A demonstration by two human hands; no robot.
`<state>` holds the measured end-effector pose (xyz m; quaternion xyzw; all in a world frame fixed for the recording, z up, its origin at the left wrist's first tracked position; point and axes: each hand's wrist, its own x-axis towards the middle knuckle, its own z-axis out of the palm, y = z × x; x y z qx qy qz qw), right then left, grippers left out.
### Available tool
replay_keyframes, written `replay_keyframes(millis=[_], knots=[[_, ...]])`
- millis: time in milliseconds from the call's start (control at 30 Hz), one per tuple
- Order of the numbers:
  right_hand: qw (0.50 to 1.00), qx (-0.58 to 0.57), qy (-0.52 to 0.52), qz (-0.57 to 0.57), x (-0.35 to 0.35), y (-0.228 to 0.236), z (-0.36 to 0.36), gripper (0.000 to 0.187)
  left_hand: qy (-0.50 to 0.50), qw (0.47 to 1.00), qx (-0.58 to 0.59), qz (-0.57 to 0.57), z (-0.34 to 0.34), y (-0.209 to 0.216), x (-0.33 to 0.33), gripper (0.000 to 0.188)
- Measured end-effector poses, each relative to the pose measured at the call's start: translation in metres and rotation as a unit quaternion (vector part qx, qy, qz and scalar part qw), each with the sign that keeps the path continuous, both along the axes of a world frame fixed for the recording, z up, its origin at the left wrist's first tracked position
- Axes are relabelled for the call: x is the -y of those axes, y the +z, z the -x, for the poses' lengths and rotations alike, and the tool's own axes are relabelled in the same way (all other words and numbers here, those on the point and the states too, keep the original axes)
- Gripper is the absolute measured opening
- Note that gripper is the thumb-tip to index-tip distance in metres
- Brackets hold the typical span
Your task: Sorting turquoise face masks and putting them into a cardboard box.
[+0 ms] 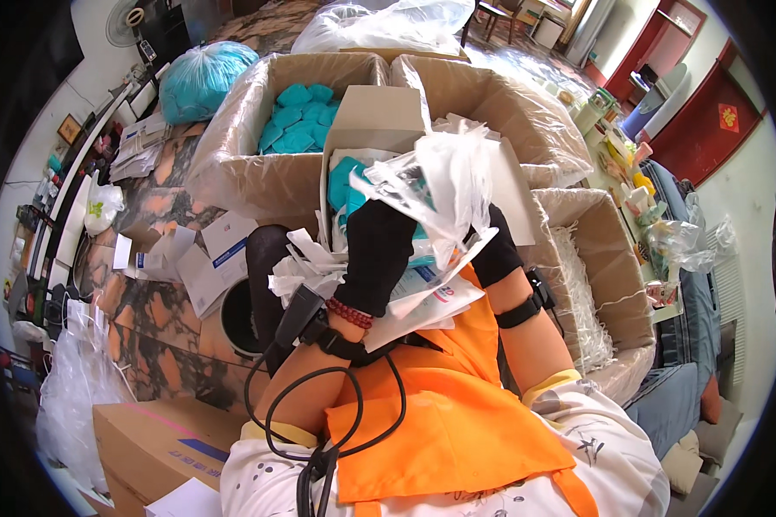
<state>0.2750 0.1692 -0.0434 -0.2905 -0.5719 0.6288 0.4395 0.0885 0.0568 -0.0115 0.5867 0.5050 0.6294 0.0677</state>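
A marbled floor [151, 323] is seen at the left of the frame. Turquoise pads [297, 121] are piled in a film-lined carton [220, 168] at the upper middle; white strands [573, 293] are contained in another carton [625, 297] at the right. A full turquoise bag [205, 86] is set at the upper left, and a red door [698, 129] is seen at the upper right.

The open box [375, 112] at the centre is partly covered by crumpled plastic [457, 172], placed between and above the left hand [378, 250] and the right hand [494, 257], both gloved in black. The fingers are hidden, so whether they are apart, together or clamped cannot be told. The plastic's long axis is directed roughly up and down the frame, with a loose flap spread toward the left.
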Motion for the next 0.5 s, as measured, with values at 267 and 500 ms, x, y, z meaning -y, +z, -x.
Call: replay_keyframes(millis=[267, 500], knots=[[0.986, -0.115, 0.000, 0.122, -0.010, -0.008, 0.002, 0.036, -0.055, 0.996, 0.043, 0.063, 0.004, 0.004, -0.006, 0.019], [0.990, -0.114, -0.044, 0.063, -0.023, -0.006, -0.008, 0.038, -0.115, 0.989, -0.094, 0.006, 0.010, 0.005, -0.001, 0.022]])
